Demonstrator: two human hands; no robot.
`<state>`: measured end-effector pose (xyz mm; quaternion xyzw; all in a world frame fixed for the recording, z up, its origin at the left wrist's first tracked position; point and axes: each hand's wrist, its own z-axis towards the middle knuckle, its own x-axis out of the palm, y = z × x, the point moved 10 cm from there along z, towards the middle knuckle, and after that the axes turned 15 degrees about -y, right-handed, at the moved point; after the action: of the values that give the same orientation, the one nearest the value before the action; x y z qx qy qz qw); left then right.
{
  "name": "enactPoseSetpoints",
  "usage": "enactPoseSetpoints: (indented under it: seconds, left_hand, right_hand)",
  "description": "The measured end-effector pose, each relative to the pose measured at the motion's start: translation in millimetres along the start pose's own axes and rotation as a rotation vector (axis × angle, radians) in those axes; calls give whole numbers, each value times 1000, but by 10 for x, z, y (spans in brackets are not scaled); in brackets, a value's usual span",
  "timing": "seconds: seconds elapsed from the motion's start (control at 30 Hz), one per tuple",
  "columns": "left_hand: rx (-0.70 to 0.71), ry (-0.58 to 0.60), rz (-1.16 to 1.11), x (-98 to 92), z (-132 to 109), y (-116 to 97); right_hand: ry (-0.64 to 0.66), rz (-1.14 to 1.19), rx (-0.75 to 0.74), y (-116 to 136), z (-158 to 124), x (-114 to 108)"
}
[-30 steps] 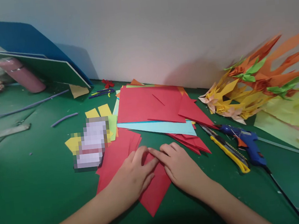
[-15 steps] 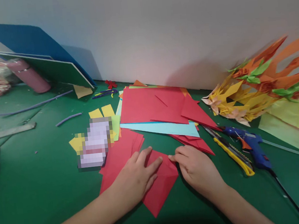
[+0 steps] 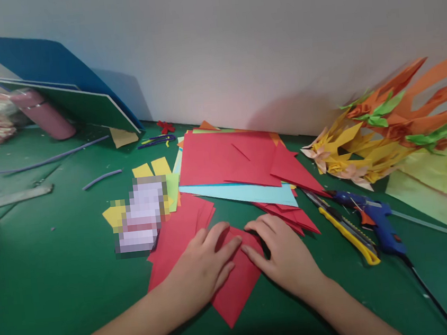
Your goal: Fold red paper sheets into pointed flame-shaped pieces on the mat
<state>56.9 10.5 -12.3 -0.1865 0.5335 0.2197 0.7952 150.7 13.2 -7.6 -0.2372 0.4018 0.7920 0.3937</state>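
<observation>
A folded red sheet of paper (image 3: 233, 305) lies on the green table with one corner pointing towards me. My left hand (image 3: 205, 262) rests on its left part, fingers spread and pressing on the paper. On the sheet's upper right part is my right hand (image 3: 282, 252), its thumb and forefinger apart and their tips touching the paper. The two hands' fingertips are close together. Under my left forearm and beside the hand are more red sheets (image 3: 181, 220). Part of the folded sheet is hidden beneath both hands.
Behind the hands lies a stack of coloured paper (image 3: 226, 156). A yellow utility knife (image 3: 345, 229) and a blue glue gun (image 3: 385, 225) lie to the right, below paper flowers (image 3: 383, 129). A blurred-out phone (image 3: 142, 213), a pink bottle (image 3: 44, 114) and boards (image 3: 69, 104) are left.
My right hand has shifted up and left onto the sheet, and its pinch at the right corner has opened. My left hand stays almost where it was.
</observation>
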Motion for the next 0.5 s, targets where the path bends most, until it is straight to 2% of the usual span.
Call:
enactPoseSetpoints:
  seconds: [0.17, 0.33, 0.5]
  left_hand:
    - [10, -39, -38, -18, 3, 2]
    - [-63, -61, -118, -35, -13, 71]
    - [-116, -76, -177, -63, -17, 122]
  right_hand:
    - [17, 51, 59, -28, 15, 34]
    - [40, 154, 118, -56, 27, 46]
    - [49, 278, 4, 84, 28, -3]
